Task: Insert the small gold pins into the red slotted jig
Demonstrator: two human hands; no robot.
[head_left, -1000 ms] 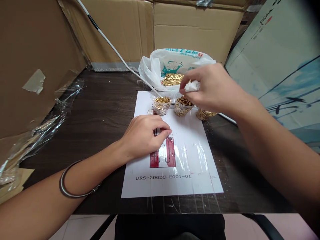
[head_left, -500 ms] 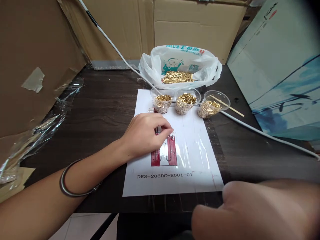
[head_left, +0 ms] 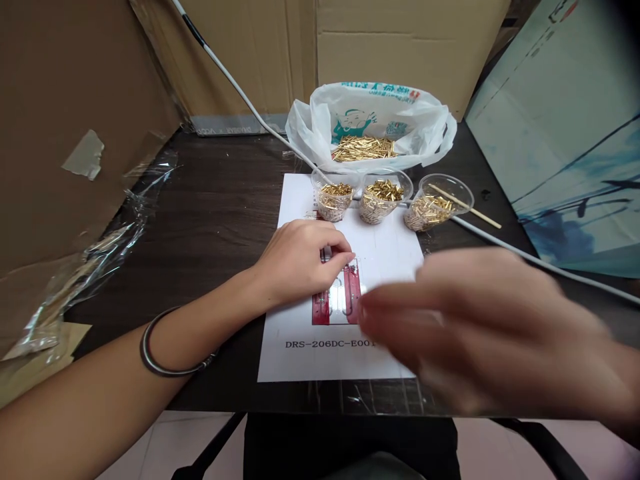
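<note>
My left hand (head_left: 310,262) rests on a printed white sheet (head_left: 295,360), its thumb and forefinger pinched at the upper edge of a red-and-clear panel (head_left: 353,297). Whatever is between those fingertips is too small to make out. Small dark curved marks and dots show on the panel, partly covered by the hand. My right hand (head_left: 465,320) is smeared by motion above the sheet's right side, thumb and fingers drawn together near the panel's right edge. I cannot make out anything in its fingertips.
Three clear plastic cups (head_left: 334,203) of small brass-coloured pins stand behind the panel; a wooden stick (head_left: 480,215) leans across the right one. Behind them, a white plastic bag (head_left: 430,143) holds longer pins. A white cable (head_left: 240,92) crosses the table. Cardboard (head_left: 400,57) encloses the back.
My right hand has moved up and left, from the lower right corner to over the sheet beside the panel. My left hand keeps its pinch at the panel. The view has shifted slightly.
</note>
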